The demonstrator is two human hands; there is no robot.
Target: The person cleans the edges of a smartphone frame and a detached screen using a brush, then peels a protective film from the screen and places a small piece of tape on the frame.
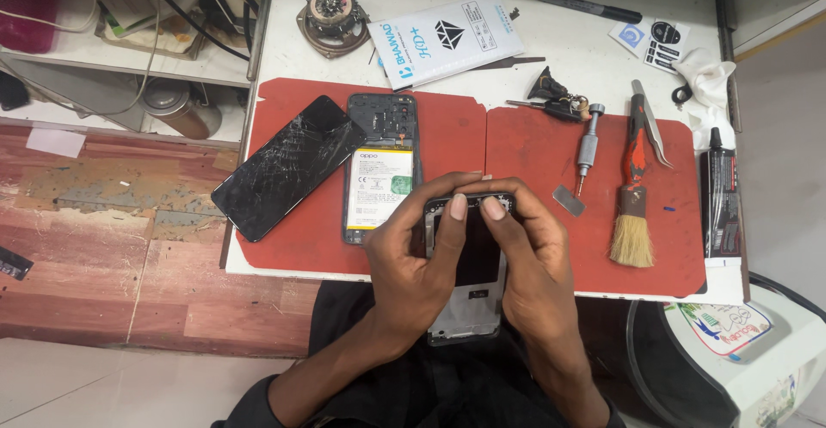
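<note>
One dark rectangular phone frame with a grey metal edge (471, 295) is held upright over the near edge of the table, clasped by the left hand (411, 264) and the right hand (538, 273), both thumbs pressing its top. On two red rubber mats (533, 148) behind lie one cracked black glass screen (288, 166), one opened phone body with a white battery (380, 170), one silver screwdriver (588, 148), one red-handled bristle brush (633, 204) and one pair of steel tweezers (652, 123).
</note>
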